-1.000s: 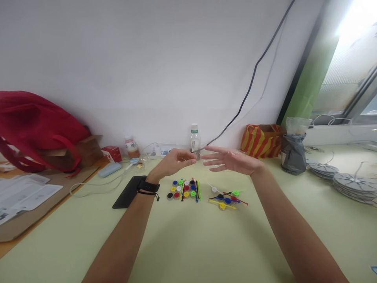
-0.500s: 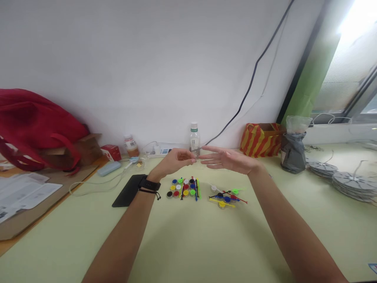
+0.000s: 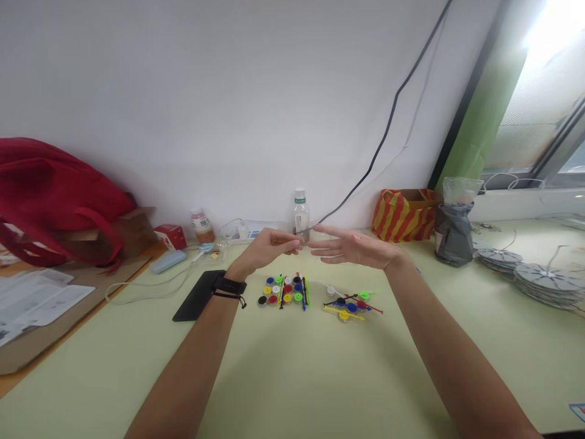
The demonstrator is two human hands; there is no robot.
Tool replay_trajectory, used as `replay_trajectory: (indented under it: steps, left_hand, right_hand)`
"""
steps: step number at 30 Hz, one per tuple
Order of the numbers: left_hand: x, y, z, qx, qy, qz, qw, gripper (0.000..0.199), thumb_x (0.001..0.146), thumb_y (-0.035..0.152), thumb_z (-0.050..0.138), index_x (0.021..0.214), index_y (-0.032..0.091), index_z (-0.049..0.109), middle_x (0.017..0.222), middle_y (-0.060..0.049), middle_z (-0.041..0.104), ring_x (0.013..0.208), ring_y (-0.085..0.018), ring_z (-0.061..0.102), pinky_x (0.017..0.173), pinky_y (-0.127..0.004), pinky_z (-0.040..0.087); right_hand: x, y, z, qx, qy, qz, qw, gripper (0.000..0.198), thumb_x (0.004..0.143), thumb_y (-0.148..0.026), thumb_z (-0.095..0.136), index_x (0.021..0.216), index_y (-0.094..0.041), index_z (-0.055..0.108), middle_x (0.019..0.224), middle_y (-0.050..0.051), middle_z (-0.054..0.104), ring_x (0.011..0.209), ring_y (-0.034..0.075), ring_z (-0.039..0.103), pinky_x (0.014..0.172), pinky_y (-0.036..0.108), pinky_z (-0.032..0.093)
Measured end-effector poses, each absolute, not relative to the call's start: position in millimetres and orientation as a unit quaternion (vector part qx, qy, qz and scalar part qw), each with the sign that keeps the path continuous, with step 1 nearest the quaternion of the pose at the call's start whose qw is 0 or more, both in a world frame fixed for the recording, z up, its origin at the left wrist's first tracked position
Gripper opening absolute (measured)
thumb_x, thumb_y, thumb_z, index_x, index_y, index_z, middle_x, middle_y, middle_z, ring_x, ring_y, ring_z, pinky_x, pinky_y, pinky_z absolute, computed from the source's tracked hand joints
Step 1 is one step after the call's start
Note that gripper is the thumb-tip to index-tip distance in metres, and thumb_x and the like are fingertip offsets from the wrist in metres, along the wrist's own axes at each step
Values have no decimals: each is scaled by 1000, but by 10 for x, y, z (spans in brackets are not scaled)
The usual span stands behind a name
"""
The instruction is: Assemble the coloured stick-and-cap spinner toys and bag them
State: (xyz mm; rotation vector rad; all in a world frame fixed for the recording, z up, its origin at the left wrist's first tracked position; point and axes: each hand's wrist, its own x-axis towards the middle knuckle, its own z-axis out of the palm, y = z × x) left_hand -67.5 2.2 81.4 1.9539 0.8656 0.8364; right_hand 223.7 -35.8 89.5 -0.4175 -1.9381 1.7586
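Clear plastic made up the bottle [image 3: 300, 214] behind your fingertips; pale characters ran along its green band and darker ones down its label, all too small to read. Left of your left hand [image 3: 265, 250], the amber-bottomed bottle [image 3: 201, 225] bore large characters on a pale label, too blurred to make out, and the red box [image 3: 170, 236] near it carried a white mark, equally unclear.

Your left thumb and fingertips came together or nearly so; whether they pinched anything, you could not tell from this view. Your right hand [image 3: 359, 249] was spread, its fingers apart and pointing toward the left fingertips, the palm bare.

Nearer to you than your grip, between your forearms, the pieces lay on the smooth, pale green table [image 3: 297, 378]. Below the left fingertips sat the discs [image 3: 276, 289], round and glossy, in rows of blue, green, white, black, yellow and red, with slim, arrow-tipped strips [image 3: 308, 292] lying lengthwise among and beside them. Below your right hand lay the spinners [image 3: 351, 308], each a round hub with an arrow across it, bunched and overlapping. Beyond your right wrist stood the striped bag [image 3: 404, 214], creased in red and yellow, and the crumpled grey bag [image 3: 454, 235].
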Motion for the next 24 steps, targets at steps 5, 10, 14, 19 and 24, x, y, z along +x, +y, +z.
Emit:
replay_trajectory:
  steps: [5, 10, 14, 19, 24]
  left_hand:
    - [-621, -23, 843, 776, 321, 309, 446, 46, 90, 52, 69, 122, 18, 74, 108, -12, 79, 103, -26, 73, 97, -45, 57]
    - [-642, -15, 858, 788, 329, 309, 418, 42, 92, 53, 65, 111, 17, 76, 106, -11, 78, 101, -26, 74, 96, -44, 57]
    - [-643, 6, 867, 798, 341, 346, 356, 43, 95, 54, 61, 115, 18, 73, 105, -10, 78, 95, -25, 74, 89, -41, 59]
    - [-471, -140, 933, 801, 363, 467, 94, 35, 100, 43, 54, 127, 23, 65, 124, -8, 71, 112, -25, 67, 97, -42, 54]
    - [-216, -386, 889, 885, 273, 375, -41, 65, 88, 42, 70, 146, 23, 47, 146, -11, 55, 140, -32, 43, 119, -50, 35]
  right_hand:
    - [2185, -373, 877, -135, -737, 623, 224, 79, 86, -78, 54, 152, -35, 46, 166, 1, 32, 155, 27, 25, 124, 44, 25]
    - [2163, -386, 904, -130, -715, 647, 230, 91, 85, -81, 53, 160, -34, 29, 166, 5, 33, 151, 31, 32, 122, 50, 26]
    - [2177, -388, 921, -157, -701, 656, 231, 101, 80, -84, 56, 162, -36, 22, 167, 6, 31, 150, 32, 35, 121, 52, 28]
    - [2140, -311, 844, -183, -684, 654, 265, 74, 93, -73, 49, 155, -33, 40, 164, 4, 37, 151, 27, 34, 124, 48, 25]
    - [1988, -222, 730, -250, -619, 677, 310, 59, 99, -65, 44, 132, -20, 65, 152, 11, 53, 142, 28, 47, 122, 47, 31]
